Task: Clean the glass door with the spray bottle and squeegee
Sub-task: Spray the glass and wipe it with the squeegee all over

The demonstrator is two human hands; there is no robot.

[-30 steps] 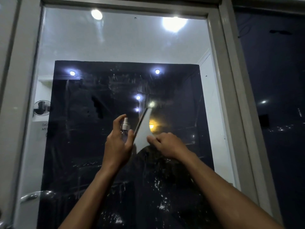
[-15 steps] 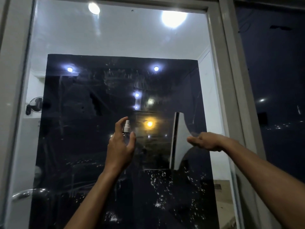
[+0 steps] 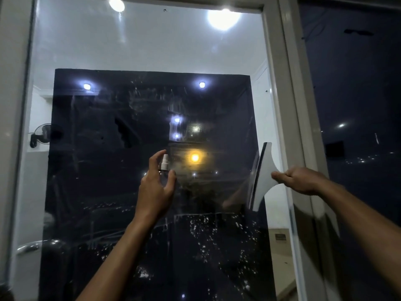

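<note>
The glass door point(image 3: 152, 51) fills nearly everything in front of me, its pale frame point(image 3: 280, 105) running down the right side, and a big dark sheet point(image 3: 97, 170) behind the pane shows up every streak and drop. Across the middle of that dark area the glass looks wiped, with a faint edge line below it; under that line a scatter of droplets point(image 3: 208, 235) clings to the pane. My right hand point(image 3: 301, 180) pinches the handle of the squeegee point(image 3: 261, 177), fingers curled round it, the blade standing nearly upright against the glass close to the right frame, at what I judge is the end of a sideways pull. My left hand point(image 3: 155, 187) grips the small spray bottle point(image 3: 164, 165) near the middle of the pane, its white nozzle up, index finger raised over the top and thumb wrapped on the other side. So I take this as the wiping step, partway through the door. Next I'd need to lift the blade off at the frame, drop it to the wet band below, set it flat on the glass, and draw across with steady pressure, overlapping the wiped strip so no line is left.
</note>
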